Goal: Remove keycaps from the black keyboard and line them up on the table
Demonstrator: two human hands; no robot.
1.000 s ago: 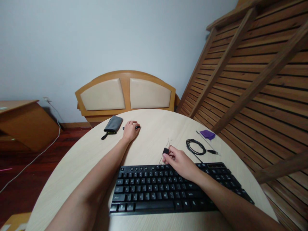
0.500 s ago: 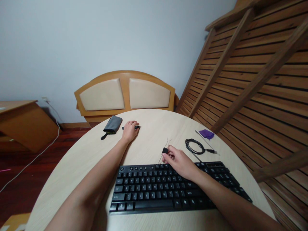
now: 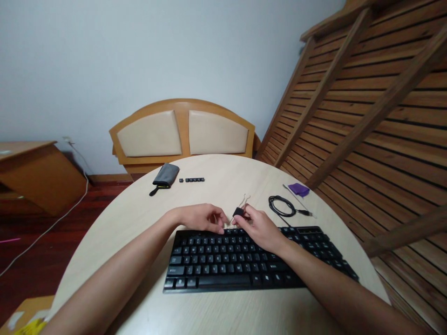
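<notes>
My right hand point(image 3: 258, 225) pinches a black keycap puller point(image 3: 239, 211) with thin wire loops, just above the top row of the black keyboard point(image 3: 244, 260). My left hand point(image 3: 200, 217) rests at the keyboard's top edge right beside the puller. Its fingers are curled, with the tips close to the puller's wires; I cannot see whether they grip anything. A short row of loose black keycaps point(image 3: 191, 179) lies at the far side of the round wooden table point(image 3: 139, 218).
A grey pouch point(image 3: 165, 176) lies left of the keycaps. A coiled black cable point(image 3: 282, 206) and a purple cloth point(image 3: 299, 189) sit at the right. A chair back point(image 3: 181, 132) stands behind the table, and slatted wooden frames point(image 3: 366, 102) lean at the right.
My left hand has left the row of keycaps at the far side and come back to the keyboard's top edge beside the puller. My right hand stayed, raising the puller slightly.
</notes>
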